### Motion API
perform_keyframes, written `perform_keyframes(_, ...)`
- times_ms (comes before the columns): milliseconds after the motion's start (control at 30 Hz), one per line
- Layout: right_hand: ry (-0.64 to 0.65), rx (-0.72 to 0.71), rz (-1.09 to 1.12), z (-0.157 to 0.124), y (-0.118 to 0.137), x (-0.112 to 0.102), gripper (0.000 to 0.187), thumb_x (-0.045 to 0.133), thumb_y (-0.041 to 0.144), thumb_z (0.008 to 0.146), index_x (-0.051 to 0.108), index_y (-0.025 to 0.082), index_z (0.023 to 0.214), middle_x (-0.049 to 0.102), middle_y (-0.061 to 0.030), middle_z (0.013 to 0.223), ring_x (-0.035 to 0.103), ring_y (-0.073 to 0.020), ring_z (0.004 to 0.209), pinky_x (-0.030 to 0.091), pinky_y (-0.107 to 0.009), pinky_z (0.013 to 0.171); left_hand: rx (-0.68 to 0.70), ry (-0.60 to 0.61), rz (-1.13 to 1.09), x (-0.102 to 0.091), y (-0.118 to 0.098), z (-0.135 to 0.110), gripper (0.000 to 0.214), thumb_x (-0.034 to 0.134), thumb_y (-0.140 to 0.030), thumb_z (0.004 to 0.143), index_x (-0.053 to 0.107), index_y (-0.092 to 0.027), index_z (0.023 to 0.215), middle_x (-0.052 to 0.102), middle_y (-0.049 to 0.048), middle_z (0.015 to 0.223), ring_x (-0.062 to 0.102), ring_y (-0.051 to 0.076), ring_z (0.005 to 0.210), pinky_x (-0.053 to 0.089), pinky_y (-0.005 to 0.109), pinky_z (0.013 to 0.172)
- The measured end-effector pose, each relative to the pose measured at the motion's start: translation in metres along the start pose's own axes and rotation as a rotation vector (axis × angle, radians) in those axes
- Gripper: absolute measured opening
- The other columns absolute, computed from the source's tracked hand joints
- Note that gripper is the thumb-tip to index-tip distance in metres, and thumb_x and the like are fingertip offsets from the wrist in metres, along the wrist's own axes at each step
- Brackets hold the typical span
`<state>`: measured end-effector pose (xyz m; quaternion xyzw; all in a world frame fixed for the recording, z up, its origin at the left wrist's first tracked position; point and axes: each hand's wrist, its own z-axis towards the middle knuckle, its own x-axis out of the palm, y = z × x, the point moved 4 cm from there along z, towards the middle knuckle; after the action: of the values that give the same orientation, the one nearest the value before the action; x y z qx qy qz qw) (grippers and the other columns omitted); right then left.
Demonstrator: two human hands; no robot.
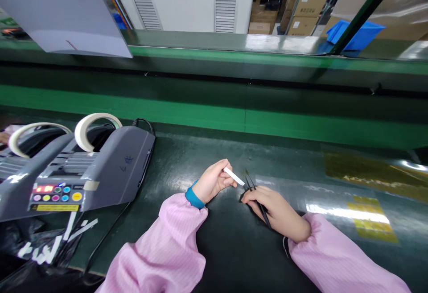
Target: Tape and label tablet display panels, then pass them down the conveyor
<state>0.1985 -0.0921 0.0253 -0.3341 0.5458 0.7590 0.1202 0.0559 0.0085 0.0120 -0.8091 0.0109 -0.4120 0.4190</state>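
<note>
Between the thumb and fingers of my left hand (pixel 214 181) is a short white strip of tape (pixel 234 176), its free end pointing right and down. My right hand (pixel 272 210) grips a pair of black tweezers (pixel 262 210). The tweezer tips are apart and point up and away, just right of the strip's free end. Beside the tips shows a tiny greenish-yellow piece (pixel 246 172); whether the tips touch it I cannot tell. A small dark thing (pixel 243 196) pokes out near my right fingertips, too unclear to name.
At the left stand two grey tape dispensers (pixel 117 163) with cream tape rolls (pixel 83 132). White tape scraps (pixel 50 248) lie on black plastic below them, near a black cable (pixel 110 235). Amber film sheets (pixel 372 219) lie at the right. A person's hand (pixel 4 138) shows at the far left.
</note>
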Motion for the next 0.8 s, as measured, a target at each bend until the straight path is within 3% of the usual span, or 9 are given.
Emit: perform_keyframes(800,0.01,0.013,0.025,-0.0016,-0.0045,0.0024,0.019,0.046,0.018,0.103,0.063,0.025,0.104,0.072,-0.0058,0.094,0.066,-0.0208,0.088,0.052,-0.035,0.082,0.002,0.005,-0.008,0.0002,0.0009,0.0007,0.046,0.078,-0.045,0.078,0.044,-0.018,0.063,0.031,-0.01,0.058,0.039,0.005,0.047,0.055,0.026,0.061)
